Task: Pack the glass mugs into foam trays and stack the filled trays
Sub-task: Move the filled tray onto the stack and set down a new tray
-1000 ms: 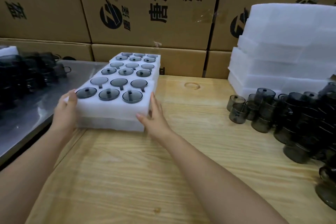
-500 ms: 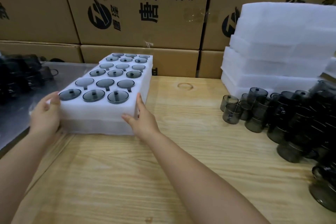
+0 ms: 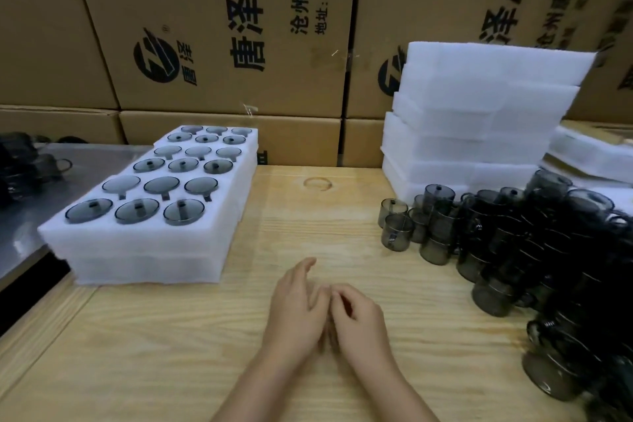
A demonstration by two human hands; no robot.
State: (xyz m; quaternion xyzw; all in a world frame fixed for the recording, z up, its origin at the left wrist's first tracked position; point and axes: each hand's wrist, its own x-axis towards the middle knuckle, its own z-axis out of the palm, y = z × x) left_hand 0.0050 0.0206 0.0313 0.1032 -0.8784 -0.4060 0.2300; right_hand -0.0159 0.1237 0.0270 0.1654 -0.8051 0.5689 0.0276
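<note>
Your two hands have let go of the foam stack and come back to the middle of the bench [image 3: 171, 353], close to you at 6 o'clock. Your left hand [image 3: 298, 308] has its fingers loose and a bit spread, and it holds nothing. Your right hand [image 3: 359, 319] has its fingers softly curled, and it holds nothing too. The two hands touch each other at the fingers. The top tray [image 3: 144, 240] sits at 10 o'clock from your hands, well apart from them. It is white foam and it lies flat on a lower tray [image 3: 147, 271] of the same size. Smoky glass mugs [image 3: 137, 211] fill its round holes, three in each row. At 2 o'clock a big pile of loose mugs [image 3: 513, 250] stands on the bench, dark and see-through, some on top of others. Behind that pile, at 1 o'clock, is a tall stack of white foam [image 3: 479, 106]. Brown boxes [image 3: 222, 10] with black letters make a wall at 12 o'clock. At 9 o'clock a shiny metal top [image 3: 27, 226] lies beside the bench, and more dark mugs [image 3: 24, 161] sit on it, too blurry to count.
</note>
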